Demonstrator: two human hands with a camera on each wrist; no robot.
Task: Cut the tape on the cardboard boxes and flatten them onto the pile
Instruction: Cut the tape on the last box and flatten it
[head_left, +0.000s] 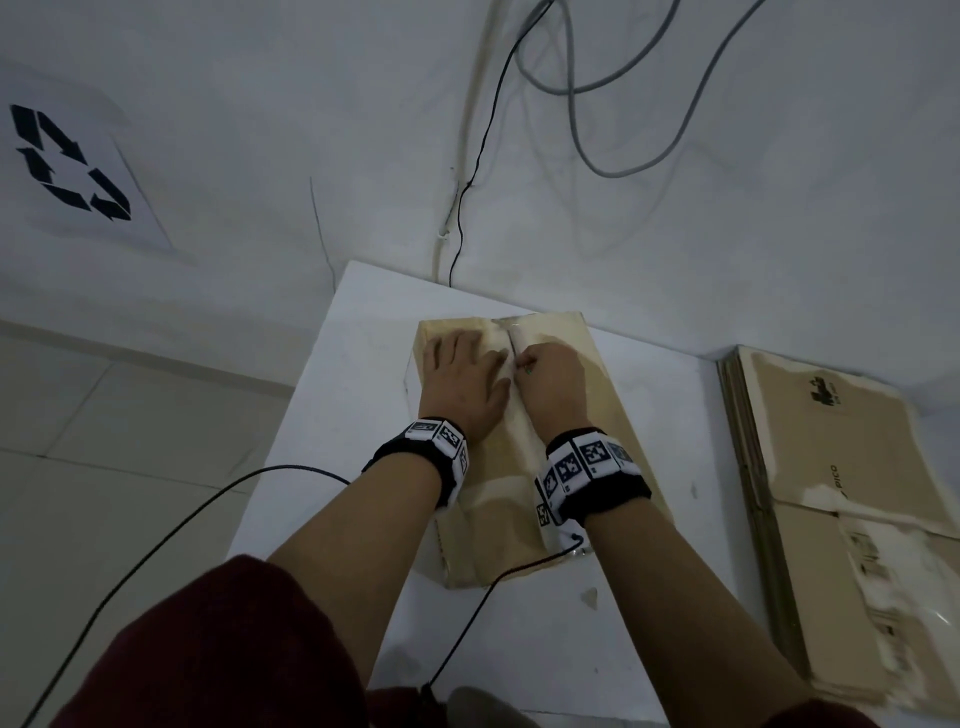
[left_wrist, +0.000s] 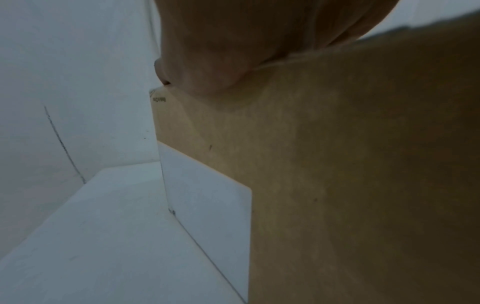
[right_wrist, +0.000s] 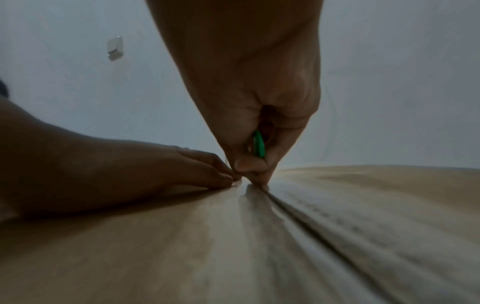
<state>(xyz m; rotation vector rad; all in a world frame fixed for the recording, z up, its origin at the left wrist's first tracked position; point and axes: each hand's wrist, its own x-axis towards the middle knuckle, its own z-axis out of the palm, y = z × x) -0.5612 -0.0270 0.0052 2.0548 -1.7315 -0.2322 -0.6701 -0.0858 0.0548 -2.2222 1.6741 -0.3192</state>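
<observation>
A brown cardboard box (head_left: 613, 415) sealed with clear glossy tape (right_wrist: 254, 216) along its centre seam is sitting on a white tabletop (head_left: 332, 415), close to the wall. The left hand (head_left: 462, 384) is lying flat on the box top just left of the seam, fingers straight and slightly spread. The right hand (head_left: 550, 384) is pinching a small green-handled cutter (right_wrist: 258, 144) — fingers curled tightly round it — with its tip down at the seam. A pile of flattened brown cardboard (head_left: 831, 519) is lying to the right, beside the table.
</observation>
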